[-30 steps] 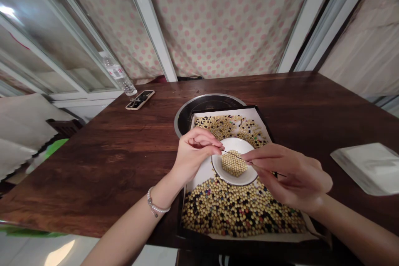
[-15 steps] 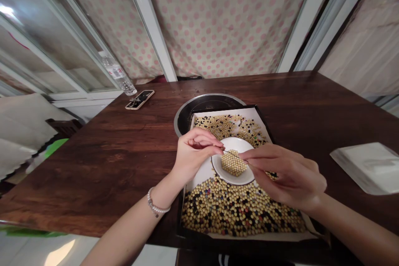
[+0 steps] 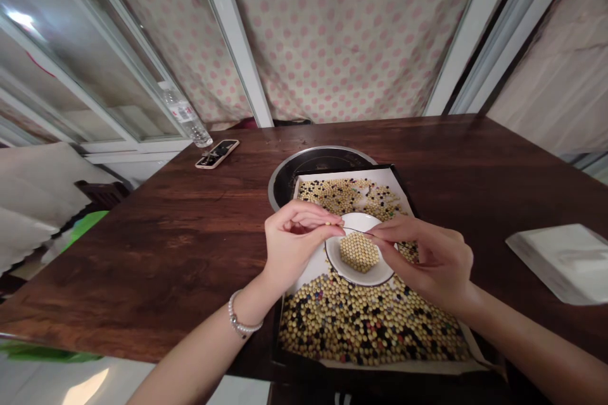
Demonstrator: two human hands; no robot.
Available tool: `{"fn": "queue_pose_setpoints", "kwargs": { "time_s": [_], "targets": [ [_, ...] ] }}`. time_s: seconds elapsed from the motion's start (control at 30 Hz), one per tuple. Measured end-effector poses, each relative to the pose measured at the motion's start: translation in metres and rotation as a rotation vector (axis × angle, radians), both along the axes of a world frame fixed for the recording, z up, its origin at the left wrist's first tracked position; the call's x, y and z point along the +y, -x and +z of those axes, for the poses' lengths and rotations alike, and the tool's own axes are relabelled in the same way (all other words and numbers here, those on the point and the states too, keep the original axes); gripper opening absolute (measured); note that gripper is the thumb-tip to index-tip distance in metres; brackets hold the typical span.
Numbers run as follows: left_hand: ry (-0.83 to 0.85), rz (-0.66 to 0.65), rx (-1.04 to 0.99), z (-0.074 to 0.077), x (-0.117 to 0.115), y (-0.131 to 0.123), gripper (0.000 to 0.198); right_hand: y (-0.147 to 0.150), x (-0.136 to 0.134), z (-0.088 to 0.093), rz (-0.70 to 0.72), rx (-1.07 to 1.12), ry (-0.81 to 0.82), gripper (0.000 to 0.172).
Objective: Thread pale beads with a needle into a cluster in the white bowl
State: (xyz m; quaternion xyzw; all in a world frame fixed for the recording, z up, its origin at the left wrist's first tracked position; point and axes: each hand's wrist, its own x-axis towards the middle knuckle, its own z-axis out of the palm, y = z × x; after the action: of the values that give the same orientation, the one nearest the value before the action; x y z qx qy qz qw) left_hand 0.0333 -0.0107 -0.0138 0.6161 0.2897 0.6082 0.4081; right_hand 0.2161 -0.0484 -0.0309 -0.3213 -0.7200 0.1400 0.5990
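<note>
1. Pale yellow beans packed into a tight hexagonal block (image 3: 359, 252) sit in the middle of a shallow white plate (image 3: 338, 259), just below the hands and not touched by them.
2. Left hand (image 3: 294, 243), with a pearl bracelet (image 3: 243, 317) on its wrist, has thumb and fingers pressed together, pinching one end of a thin dark wire (image 3: 355, 229) above the plate's rim.
3. Right hand (image 3: 422, 259) comes in from the other side, its fingertips (image 3: 375, 235) together on the wire's far end, so the wire spans the gap between the hands, over the plate.
4. Loose yellow and black beans (image 3: 365, 329), with a few coloured ones, cover a white paper liner in a black tray (image 3: 313, 180); the plate rests on top of them.
5. That tray sits partly over a round black cooktop with a metal rim (image 3: 285, 180), on a dark wooden table (image 3: 142, 266).
6. Also on the table are a phone (image 3: 217, 154), a plastic water bottle (image 3: 185, 115) near it, and a white packet (image 3: 560, 262) to the right.
7. Behind the table hangs a pink polka-dot curtain (image 3: 332, 38).
</note>
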Motion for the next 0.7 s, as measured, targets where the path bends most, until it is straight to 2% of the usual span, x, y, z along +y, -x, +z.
{"fn": "queue_pose_setpoints", "kwargs": {
  "time_s": [0.1,0.23,0.53,0.7],
  "targets": [
    [-0.014,0.000,0.016,0.0009,-0.0044,-0.0009,0.024,0.0022,0.0003,-0.0008,-0.095,-0.049,0.109,0.013],
    [-0.022,-0.031,0.027,-0.0001,-0.0070,-0.0015,0.023,0.0048,-0.0004,-0.0004,-0.089,-0.066,0.208,0.004],
    [0.100,-0.106,-0.040,-0.0001,-0.0048,-0.0015,0.022,0.0050,-0.0018,0.0026,-0.015,-0.071,0.233,0.008],
    [0.167,-0.118,-0.065,-0.0028,-0.0023,-0.0019,0.025,0.0050,-0.0033,0.0032,0.001,-0.079,0.183,0.011]
  ]
}}
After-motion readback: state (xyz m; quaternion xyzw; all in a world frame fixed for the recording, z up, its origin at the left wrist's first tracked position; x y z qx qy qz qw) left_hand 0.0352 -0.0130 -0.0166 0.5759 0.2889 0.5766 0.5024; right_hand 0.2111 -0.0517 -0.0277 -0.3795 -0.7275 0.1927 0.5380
